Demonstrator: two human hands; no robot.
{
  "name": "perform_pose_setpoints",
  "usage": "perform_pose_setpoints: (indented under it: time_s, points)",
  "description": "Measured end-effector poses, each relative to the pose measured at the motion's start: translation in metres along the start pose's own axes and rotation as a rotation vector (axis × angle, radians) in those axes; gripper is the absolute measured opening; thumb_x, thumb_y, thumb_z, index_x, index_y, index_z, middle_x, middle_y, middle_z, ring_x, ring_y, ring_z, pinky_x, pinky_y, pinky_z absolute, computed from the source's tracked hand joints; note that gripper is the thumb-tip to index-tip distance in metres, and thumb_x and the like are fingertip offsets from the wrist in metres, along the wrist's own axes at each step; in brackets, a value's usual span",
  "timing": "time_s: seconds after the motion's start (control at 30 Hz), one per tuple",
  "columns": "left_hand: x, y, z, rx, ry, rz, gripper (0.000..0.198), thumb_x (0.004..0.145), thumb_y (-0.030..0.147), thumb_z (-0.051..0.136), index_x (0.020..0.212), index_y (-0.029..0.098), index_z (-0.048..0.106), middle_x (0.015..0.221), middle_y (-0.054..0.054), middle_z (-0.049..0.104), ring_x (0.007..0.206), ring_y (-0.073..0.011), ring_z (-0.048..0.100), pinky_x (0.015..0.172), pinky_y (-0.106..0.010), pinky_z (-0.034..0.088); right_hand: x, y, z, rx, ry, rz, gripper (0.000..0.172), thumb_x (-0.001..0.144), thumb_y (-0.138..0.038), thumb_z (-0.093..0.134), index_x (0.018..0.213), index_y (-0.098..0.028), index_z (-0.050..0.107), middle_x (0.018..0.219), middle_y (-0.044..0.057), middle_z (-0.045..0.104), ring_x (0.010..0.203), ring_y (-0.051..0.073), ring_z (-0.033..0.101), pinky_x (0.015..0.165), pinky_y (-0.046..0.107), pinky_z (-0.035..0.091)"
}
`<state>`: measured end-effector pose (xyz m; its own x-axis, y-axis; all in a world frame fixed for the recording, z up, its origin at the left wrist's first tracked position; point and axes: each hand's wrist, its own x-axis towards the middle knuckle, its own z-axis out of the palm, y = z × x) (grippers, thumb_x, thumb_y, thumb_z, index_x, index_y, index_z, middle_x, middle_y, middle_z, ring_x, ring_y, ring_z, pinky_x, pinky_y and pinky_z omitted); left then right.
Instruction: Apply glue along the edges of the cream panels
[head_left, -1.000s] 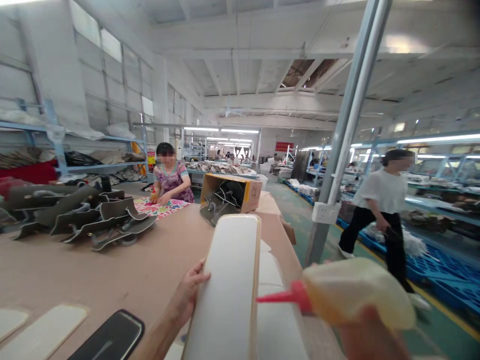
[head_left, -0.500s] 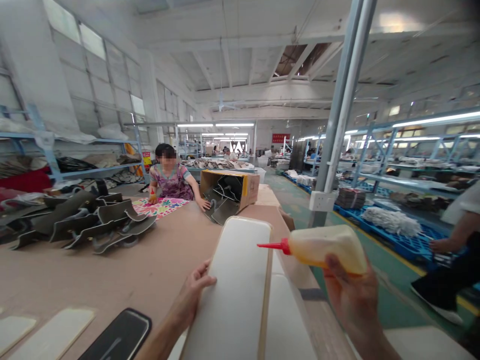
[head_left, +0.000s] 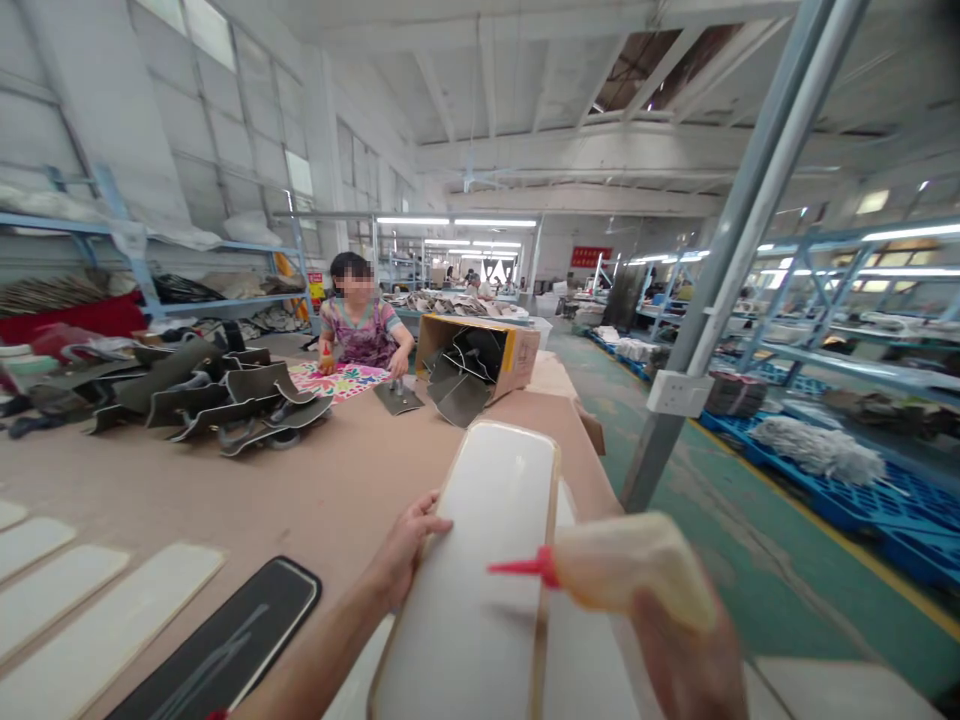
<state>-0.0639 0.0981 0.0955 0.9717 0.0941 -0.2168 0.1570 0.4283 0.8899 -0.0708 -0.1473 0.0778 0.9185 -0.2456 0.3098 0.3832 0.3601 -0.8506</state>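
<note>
A long white panel (head_left: pixel 480 560) with rounded corners and a yellowish edge is tilted up in front of me. My left hand (head_left: pixel 412 545) grips its left edge, thumb on the face. In my right hand (head_left: pixel 686 640), blurred by motion, is a squeeze bottle (head_left: pixel 630 570) of amber liquid, its red nozzle pointing left over the panel's face. More white panels (head_left: pixel 581 640) lie beneath and to the right. A black panel (head_left: pixel 232 640) with a pale streak rests on the table left of my forearm.
White panels (head_left: pixel 135 620) lie at the table's left. Dark curved pieces (head_left: pixel 225 400) are heaped behind them. A cardboard box (head_left: pixel 517 360) on its side holds similar pieces. Across the table (head_left: pixel 337 500) sits a person (head_left: pixel 360 330) with a small bottle. A metal post (head_left: pixel 720 270) stands right.
My right hand has brought the bottle down and left over the panel. The view has shifted. The person across has drawn one arm back from the box, with a dark piece by that hand.
</note>
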Motion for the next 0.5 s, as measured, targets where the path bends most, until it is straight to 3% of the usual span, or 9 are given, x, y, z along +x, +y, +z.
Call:
perform_pose_setpoints:
  time_s: [0.07, 0.13, 0.23, 0.4, 0.5]
  points:
    - [-0.002, -0.001, 0.004, 0.011, -0.018, -0.013, 0.059, 0.056, 0.016, 0.067, 0.113, 0.016, 0.055, 0.080, -0.002, 0.074, 0.058, -0.0176, 0.065, 0.059, -0.029, 0.051, 0.031, -0.009, 0.003, 0.055, 0.108, -0.073, 0.066, 0.059, -0.036, 0.088, 0.115, -0.019, 0.057, 0.095, 0.004, 0.065, 0.084, 0.017, 0.062, 0.074, 0.019, 0.051]
    - [-0.004, 0.000, 0.007, 0.014, -0.033, -0.017, 0.058, 0.056, 0.017, 0.067, 0.113, 0.017, 0.056, 0.081, -0.002, 0.073, 0.058, -0.0172, 0.064, 0.060, -0.028, 0.051, 0.056, -0.013, 0.006, 0.066, 0.110, -0.090, 0.067, 0.057, -0.036, 0.089, 0.114, -0.021, 0.057, 0.095, 0.002, 0.063, 0.084, 0.014, 0.060, 0.075, 0.018, 0.050]
    - [-0.006, 0.002, 0.009, 0.007, -0.059, -0.017, 0.058, 0.055, 0.017, 0.067, 0.112, 0.016, 0.058, 0.088, -0.003, 0.073, 0.063, -0.0174, 0.065, 0.061, -0.027, 0.050, 0.072, -0.009, 0.006, 0.044, 0.086, -0.073, 0.069, 0.054, -0.036, 0.090, 0.113, -0.020, 0.057, 0.096, 0.002, 0.062, 0.083, 0.015, 0.059, 0.073, 0.017, 0.050]
    - [-0.006, 0.003, 0.013, 0.004, -0.080, -0.011, 0.055, 0.054, 0.021, 0.060, 0.109, 0.014, 0.060, 0.094, -0.005, 0.072, 0.074, -0.0197, 0.065, 0.062, -0.027, 0.049, 0.070, 0.003, 0.002, 0.032, 0.092, -0.062, 0.067, 0.056, -0.036, 0.090, 0.112, -0.021, 0.057, 0.096, 0.003, 0.061, 0.084, 0.016, 0.058, 0.074, 0.019, 0.050]
    - [-0.003, 0.002, 0.014, 0.069, -0.062, 0.018, 0.063, 0.047, 0.013, 0.055, 0.110, 0.014, 0.059, 0.094, -0.004, 0.071, 0.076, -0.0199, 0.064, 0.062, -0.026, 0.048, 0.041, 0.010, -0.001, 0.024, 0.066, -0.017, 0.065, 0.059, -0.036, 0.088, 0.114, -0.021, 0.057, 0.095, 0.003, 0.063, 0.082, 0.016, 0.059, 0.074, 0.018, 0.050]
